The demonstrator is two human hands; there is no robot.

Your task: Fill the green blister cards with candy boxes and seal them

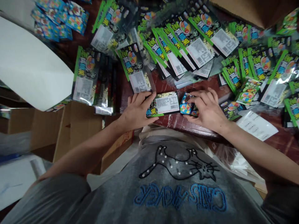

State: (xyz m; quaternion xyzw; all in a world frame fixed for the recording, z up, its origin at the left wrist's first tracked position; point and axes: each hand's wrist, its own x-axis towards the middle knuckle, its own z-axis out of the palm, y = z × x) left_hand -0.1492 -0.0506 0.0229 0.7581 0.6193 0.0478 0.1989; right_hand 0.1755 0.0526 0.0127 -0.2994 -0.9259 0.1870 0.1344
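Inspection found the left hand [141, 107] gripping one end of the labelled packet [167, 103] by the front edge of the desk [182, 123], the right hand [203, 108] pinching a blue sachet [186, 105] beside its other end, where square alignment and light pressure appeared advisable.

- Dim, muted light overall; its source lies out of view.
- White glare streaks the plastic wrappers [294, 73] at far right.
- The pale panel [32, 65] at left shows brightest.
- Small print on the central packet [167, 103] blurs.
- Wide-angle distortion stretches the edges.
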